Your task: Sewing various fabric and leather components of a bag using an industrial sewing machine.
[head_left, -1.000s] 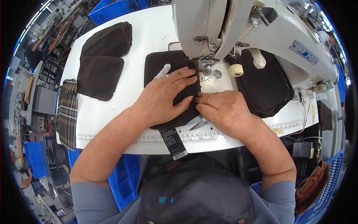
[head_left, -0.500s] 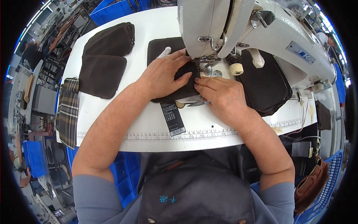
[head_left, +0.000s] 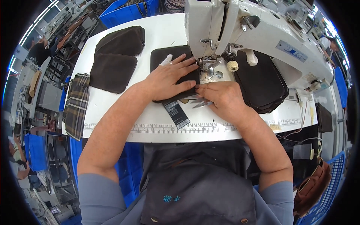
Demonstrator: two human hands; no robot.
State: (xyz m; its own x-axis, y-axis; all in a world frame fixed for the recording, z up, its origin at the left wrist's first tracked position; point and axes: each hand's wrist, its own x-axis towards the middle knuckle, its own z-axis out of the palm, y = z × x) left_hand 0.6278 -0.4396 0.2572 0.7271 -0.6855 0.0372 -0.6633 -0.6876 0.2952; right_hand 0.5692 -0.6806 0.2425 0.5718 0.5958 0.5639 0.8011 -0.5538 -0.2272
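Note:
A dark brown fabric panel (head_left: 160, 58) with rounded corners lies under the needle area of a white sewing machine (head_left: 204, 22). My left hand (head_left: 170, 77) rests flat on it, fingers spread, one finger wrapped in white. At the panel's right edge, just in front of the presser foot (head_left: 204, 67), my right hand (head_left: 223, 95) pinches the fabric between thumb and fingertips. Metal blades, apparently of small scissors (head_left: 202, 104), stick out from under that same hand; their handles are hidden. A black printed tag (head_left: 177, 114) extends from beneath the panel's near edge.
Dark panels (head_left: 114, 73) lie at the left beside a plaid cloth (head_left: 77, 107) hanging over the edge. Under the machine arm sits a stack of dark panels (head_left: 260, 84). A ruler strip (head_left: 150, 128) runs along the front of the white table (head_left: 161, 28). A blue bin (head_left: 127, 13) stands behind.
The left hand has flattened and spread its fingers, and the panel has turned slightly. The tag has swung a little. My right hand stays at the panel's edge; the whole view has shifted slightly.

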